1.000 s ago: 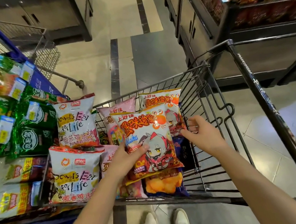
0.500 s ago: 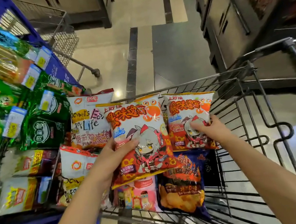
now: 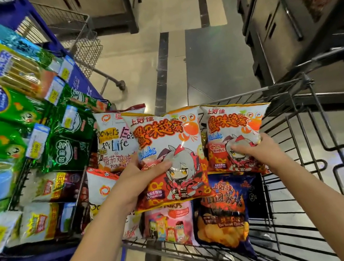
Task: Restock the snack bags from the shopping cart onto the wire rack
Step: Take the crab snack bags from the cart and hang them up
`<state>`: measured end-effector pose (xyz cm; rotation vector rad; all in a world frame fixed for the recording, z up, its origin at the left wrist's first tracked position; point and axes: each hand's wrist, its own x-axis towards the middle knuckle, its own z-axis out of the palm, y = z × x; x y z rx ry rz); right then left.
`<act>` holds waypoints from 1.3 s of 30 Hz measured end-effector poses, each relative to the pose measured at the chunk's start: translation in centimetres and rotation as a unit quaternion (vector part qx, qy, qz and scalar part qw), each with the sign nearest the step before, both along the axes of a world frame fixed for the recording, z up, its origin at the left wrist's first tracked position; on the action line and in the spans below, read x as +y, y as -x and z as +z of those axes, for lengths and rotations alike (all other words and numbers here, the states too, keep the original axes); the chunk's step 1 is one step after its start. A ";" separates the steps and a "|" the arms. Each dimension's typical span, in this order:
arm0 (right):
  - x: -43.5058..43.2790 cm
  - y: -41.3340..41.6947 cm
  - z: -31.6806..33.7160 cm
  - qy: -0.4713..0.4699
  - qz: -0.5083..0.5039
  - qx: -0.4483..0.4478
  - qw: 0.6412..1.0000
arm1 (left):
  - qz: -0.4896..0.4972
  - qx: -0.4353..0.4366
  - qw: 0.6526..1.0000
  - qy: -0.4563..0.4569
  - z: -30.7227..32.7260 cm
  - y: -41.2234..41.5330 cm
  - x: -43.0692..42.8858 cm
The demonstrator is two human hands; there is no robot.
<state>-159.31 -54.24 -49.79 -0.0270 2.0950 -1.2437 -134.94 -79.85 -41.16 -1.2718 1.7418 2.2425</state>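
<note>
While the left hand [image 3: 134, 181] is gripping one crab-print bag [image 3: 168, 140] and the right hand [image 3: 257, 150] is gripping a second crab-print bag [image 3: 232, 134], both bags are hanging over the shopping cart [image 3: 304, 62], not yet on the wire rack [image 3: 78, 201] by its left edge; a blue bag [image 3: 222, 212] and a pink bag [image 3: 169, 221] are waiting in the cart, perhaps with others hidden beneath.

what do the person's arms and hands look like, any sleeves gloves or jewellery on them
The bare left hand and bare right hand wear no gloves, and no ring shows on the visible fingers. The left forearm and right forearm are uncovered as far as the frame reaches: no sleeve, watch or bracelet in view.
</note>
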 end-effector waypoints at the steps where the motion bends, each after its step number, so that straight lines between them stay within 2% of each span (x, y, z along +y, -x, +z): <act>1: 0.1 -0.3 1.0 0.013 -0.002 0.009 1.000 | 0.004 0.005 1.000 0.005 0.5 -0.1 0.0; 12: 0.8 -5.7 15.0 0.161 0.088 0.057 0.981 | 0.040 0.076 0.995 0.059 7.5 -3.5 -1.2; 20: -1.1 -8.3 19.0 0.217 0.171 0.059 0.959 | 0.085 0.106 0.985 0.110 11.4 -8.8 -0.7; 24: -2.7 -8.9 20.2 0.243 0.236 0.026 0.941 | 0.153 0.109 0.975 0.122 12.4 -12.9 1.1; 31: -6.3 -10.1 19.9 0.244 0.348 -0.023 0.905 | 0.306 0.122 0.935 0.134 12.5 -20.4 8.3; 36: -8.5 -15.7 19.3 0.250 0.454 -0.042 0.854 | 0.414 0.116 0.890 0.154 12.6 -27.4 15.6; 39: -9.3 -21.0 19.4 0.249 0.511 -0.096 0.817 | 0.485 0.085 0.855 0.166 12.9 -32.5 20.3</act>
